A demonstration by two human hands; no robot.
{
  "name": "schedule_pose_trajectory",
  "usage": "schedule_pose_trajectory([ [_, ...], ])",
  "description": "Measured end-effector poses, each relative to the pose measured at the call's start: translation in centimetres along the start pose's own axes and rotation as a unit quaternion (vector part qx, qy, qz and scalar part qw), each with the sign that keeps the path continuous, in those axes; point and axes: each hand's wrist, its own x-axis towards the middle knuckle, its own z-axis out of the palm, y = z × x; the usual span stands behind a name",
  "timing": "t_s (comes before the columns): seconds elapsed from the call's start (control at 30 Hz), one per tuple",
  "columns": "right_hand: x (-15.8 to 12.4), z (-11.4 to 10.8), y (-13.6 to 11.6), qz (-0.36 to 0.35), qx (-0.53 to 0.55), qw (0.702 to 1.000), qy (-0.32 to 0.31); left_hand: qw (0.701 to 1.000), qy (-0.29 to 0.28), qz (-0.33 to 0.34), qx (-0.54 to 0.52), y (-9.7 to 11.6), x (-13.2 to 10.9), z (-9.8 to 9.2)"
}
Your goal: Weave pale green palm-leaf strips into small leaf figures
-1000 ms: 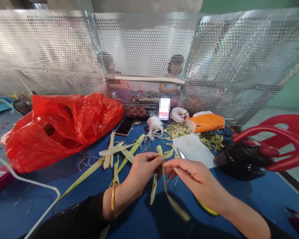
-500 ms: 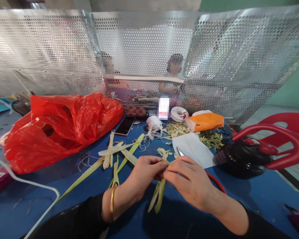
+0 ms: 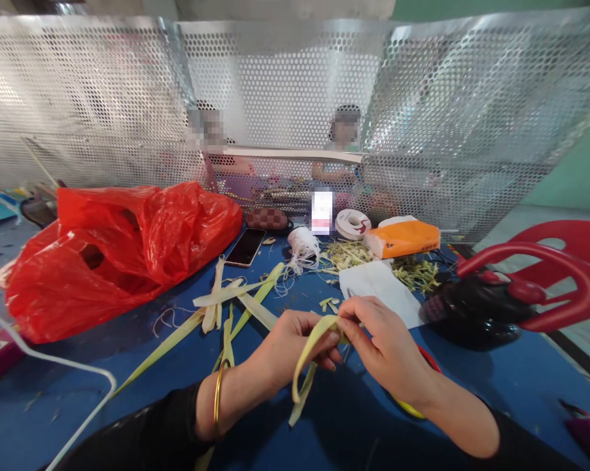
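Note:
My left hand [image 3: 285,353] is closed on a pale green leaf strip [image 3: 305,353], which looks like corn husk and arches over its fingers. The fingertips of my right hand [image 3: 386,353] pinch the strip's upper end. A second narrow end [image 3: 302,399] hangs below my left hand. Under my right hand show a red loop [image 3: 428,358] and a yellow loop [image 3: 409,408], apparently scissor handles; whether that hand also holds them I cannot tell. Small cut leaf bits [image 3: 329,305] lie just beyond. More leaf strips [image 3: 226,294] lie crossed to the left.
A red plastic bag [image 3: 128,255] fills the left side. Behind are a phone [image 3: 246,247], white thread [image 3: 303,243], a tape roll [image 3: 352,224], an orange packet [image 3: 405,237] and white paper [image 3: 381,291]. A black pot with red handle [image 3: 476,314] stands right. Beyond the perforated screen [image 3: 285,85] are people.
The leaf strip's upper part has folded down over my left fingers. My right hand has shifted its pinch to the top. The yellow loop now shows under my right wrist.

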Motion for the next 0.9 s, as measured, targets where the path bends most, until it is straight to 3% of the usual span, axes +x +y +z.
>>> schedule_pose_trajectory([
  [0.1,0.0,0.1,-0.3,0.098,0.063,0.993,-0.019,1.0,0.007,0.003,0.009,-0.2,0.0,-0.1],
  [0.23,0.2,0.5,-0.5,0.197,0.135,0.971,-0.033,0.998,0.057,-0.015,-0.019,-0.6,0.2,0.0],
  [0.63,0.1,1.4,-0.5,0.28,0.195,0.94,-0.026,0.993,0.109,0.042,0.026,-1.4,0.4,0.6],
  [0.8,0.3,1.5,-0.3,0.353,0.334,0.873,-0.03,0.992,0.122,0.017,-0.002,-1.3,0.4,0.6],
  [0.9,0.5,1.0,-0.2,0.36,0.437,0.824,-0.019,0.991,0.129,-0.011,-0.032,-1.0,0.4,0.3],
])
